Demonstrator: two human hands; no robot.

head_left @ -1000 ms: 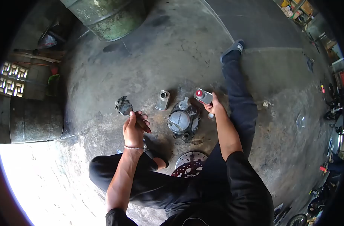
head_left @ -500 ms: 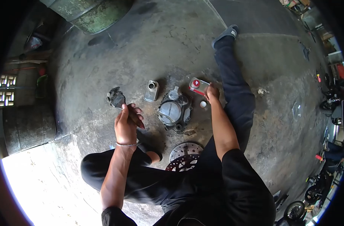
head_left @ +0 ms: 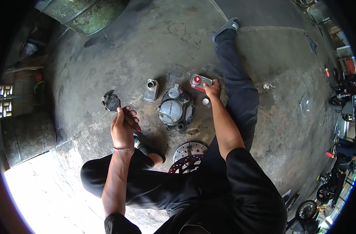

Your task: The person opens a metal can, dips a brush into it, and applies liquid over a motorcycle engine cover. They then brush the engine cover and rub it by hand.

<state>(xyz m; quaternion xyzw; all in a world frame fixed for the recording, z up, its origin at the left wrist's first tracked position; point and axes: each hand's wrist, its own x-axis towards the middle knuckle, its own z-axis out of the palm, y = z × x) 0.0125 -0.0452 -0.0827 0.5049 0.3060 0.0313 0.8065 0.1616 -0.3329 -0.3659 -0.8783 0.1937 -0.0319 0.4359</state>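
My left hand (head_left: pixel 122 132) is closed around a paintbrush (head_left: pixel 113 103) with a wide, dark, dirty head and a red handle end. The brush is held off to the left of a Honda engine cover (head_left: pixel 171 110), which lies on the concrete floor. On the far right side of the cover, my right hand (head_left: pixel 213 89) grips the end of a metal can (head_left: pixel 204 80) with a red cap and red side. A second metal can (head_left: pixel 150 92), its mouth uncapped, stands left of the cover. Near my right hand lies a small white cap (head_left: pixel 205 101).
Two perforated brake discs (head_left: pixel 189 149) lie between my legs. My right leg (head_left: pixel 237 74) stretches forward beside the red-capped can. A green drum (head_left: pixel 88 17) stands at the far left, a dark drum (head_left: pixel 29 132) nearer. Motorcycles (head_left: pixel 306 210) line the right edge.
The whole view has shifted slightly. My left hand with the paintbrush has moved a little left and towards me. My right hand stays on the red-capped can.
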